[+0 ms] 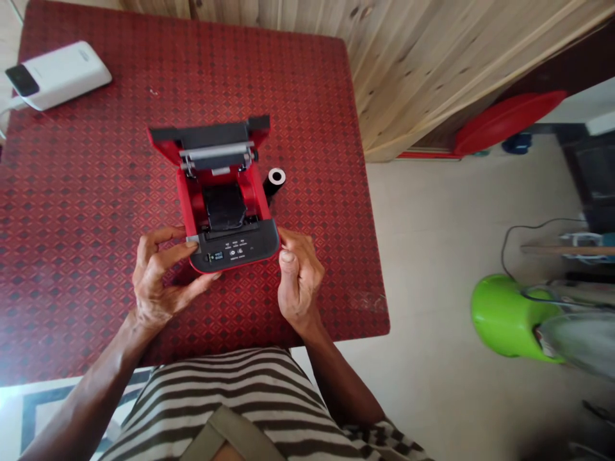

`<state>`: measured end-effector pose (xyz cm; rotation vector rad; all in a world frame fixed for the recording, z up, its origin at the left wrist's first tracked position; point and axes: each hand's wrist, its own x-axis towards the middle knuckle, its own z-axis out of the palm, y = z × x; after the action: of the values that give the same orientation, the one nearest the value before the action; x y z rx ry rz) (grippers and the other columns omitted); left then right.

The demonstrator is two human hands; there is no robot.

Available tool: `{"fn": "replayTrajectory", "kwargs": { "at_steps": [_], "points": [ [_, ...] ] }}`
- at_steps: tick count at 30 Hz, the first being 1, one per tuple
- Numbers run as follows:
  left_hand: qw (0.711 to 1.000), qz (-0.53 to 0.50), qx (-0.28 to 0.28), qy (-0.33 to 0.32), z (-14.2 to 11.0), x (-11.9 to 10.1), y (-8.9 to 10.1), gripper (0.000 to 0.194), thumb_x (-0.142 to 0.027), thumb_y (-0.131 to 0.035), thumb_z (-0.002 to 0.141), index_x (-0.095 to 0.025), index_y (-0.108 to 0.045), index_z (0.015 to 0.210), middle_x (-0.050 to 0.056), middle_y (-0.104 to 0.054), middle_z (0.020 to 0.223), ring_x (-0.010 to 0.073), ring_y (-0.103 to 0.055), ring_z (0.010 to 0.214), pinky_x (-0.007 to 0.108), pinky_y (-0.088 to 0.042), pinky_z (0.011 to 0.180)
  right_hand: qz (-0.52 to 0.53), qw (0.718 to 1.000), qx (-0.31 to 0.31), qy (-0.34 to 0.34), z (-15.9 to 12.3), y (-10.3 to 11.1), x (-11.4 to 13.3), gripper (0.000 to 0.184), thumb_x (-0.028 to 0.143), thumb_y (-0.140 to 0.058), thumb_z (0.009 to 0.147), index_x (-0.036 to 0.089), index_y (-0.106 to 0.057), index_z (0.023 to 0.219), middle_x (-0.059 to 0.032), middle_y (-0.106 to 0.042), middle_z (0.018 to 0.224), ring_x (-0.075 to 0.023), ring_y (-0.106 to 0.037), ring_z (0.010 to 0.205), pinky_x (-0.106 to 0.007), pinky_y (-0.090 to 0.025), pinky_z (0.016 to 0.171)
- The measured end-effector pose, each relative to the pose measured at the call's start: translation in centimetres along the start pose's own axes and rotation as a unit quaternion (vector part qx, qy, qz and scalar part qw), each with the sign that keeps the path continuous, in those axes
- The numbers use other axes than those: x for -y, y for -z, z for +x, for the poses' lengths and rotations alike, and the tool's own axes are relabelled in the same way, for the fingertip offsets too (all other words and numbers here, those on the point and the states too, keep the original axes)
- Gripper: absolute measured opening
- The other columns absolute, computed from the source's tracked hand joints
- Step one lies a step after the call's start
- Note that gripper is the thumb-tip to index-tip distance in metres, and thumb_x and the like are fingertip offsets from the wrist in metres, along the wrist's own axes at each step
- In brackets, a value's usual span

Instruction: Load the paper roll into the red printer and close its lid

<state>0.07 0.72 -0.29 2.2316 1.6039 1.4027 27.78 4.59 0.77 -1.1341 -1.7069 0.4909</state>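
A red label printer (192,211) with a black front panel sits on the table, its lid (211,135) raised. The panel carries a small lit display and buttons. A crumpled-looking black piece (225,206) lies in the open bay; I cannot make out its kind. My left hand (161,275) is closed on the front left corner, a finger on top and the thumb at the front edge. At the front right corner is my right hand (300,275), fingers bent against the printer's side and partly hidden. Just right of the printer stands a small black roll (275,181) with a white ring end.
The red patterned table (312,115) ends to the right above a tiled floor. A white power bank (65,73) with a cable lies at the far left. Wooden panelling (403,70) borders the back. A green tub (509,317) is on the floor at right.
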Motion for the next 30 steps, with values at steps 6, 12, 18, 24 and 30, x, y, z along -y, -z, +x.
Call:
{"fn": "replayTrajectory", "kwargs": {
  "at_steps": [6, 12, 18, 24, 30],
  "points": [
    [0.999, 0.041, -0.014, -0.032, -0.3, 0.0, -0.3, 0.070, -0.054, -0.101, 0.114, -0.037, -0.071, 0.175, 0.012, -0.083, 0.147, 0.0320, -0.086, 0.127, 0.048, -0.076, 0.103, -0.071, 0.992, -0.015, 0.105, 5.3, 1.7, -0.4, 0.024, 0.027, -0.069, 0.132, 0.030, -0.092, 0.140, -0.0079, -0.099, 0.123, -0.0268, -0.094, 0.111, -0.047, -0.078, 0.102],
    [0.997, 0.053, 0.003, -0.057, -0.5, 0.3, -0.1, 0.078, -0.050, -0.105, 0.111, -0.032, -0.070, 0.178, 0.015, -0.081, 0.149, 0.0335, -0.087, 0.130, 0.047, -0.079, 0.105, -0.204, 0.904, 0.352, 0.130, 14.2, -2.2, 2.8, 0.043, 0.007, -0.058, 0.130, 0.027, -0.095, 0.140, -0.0069, -0.097, 0.141, -0.0258, -0.094, 0.124, -0.039, -0.074, 0.105],
    [0.997, 0.055, 0.018, -0.048, -0.9, 0.2, -0.3, 0.082, -0.050, -0.100, 0.115, -0.032, -0.063, 0.186, 0.017, -0.079, 0.154, 0.0355, -0.086, 0.134, 0.050, -0.082, 0.106, -0.328, 0.782, 0.519, 0.108, 17.0, -4.7, 6.5, 0.046, 0.004, -0.057, 0.128, 0.021, -0.091, 0.156, -0.0176, -0.093, 0.147, -0.0355, -0.092, 0.131, -0.046, -0.070, 0.108],
    [0.999, 0.047, 0.018, -0.016, -1.4, 0.0, -1.3, 0.100, -0.056, -0.105, 0.110, -0.036, -0.055, 0.194, 0.021, -0.068, 0.177, 0.0426, -0.079, 0.156, 0.059, -0.081, 0.121, -0.344, 0.759, 0.540, 0.117, 17.5, -4.1, 6.8, 0.050, 0.003, -0.051, 0.128, 0.020, -0.090, 0.155, -0.0169, -0.093, 0.143, -0.0337, -0.091, 0.127, -0.045, -0.068, 0.107],
    [0.999, 0.032, 0.028, 0.003, -1.5, 0.0, -1.9, 0.110, -0.056, -0.105, 0.109, -0.042, -0.044, 0.199, 0.021, -0.057, 0.195, 0.0459, -0.074, 0.169, 0.067, -0.075, 0.134, -0.256, 0.856, 0.435, 0.110, 16.4, -0.3, 6.6, 0.033, 0.013, -0.068, 0.126, 0.022, -0.090, 0.148, -0.0100, -0.094, 0.141, -0.0281, -0.091, 0.112, -0.041, -0.071, 0.095]
  ]
}}
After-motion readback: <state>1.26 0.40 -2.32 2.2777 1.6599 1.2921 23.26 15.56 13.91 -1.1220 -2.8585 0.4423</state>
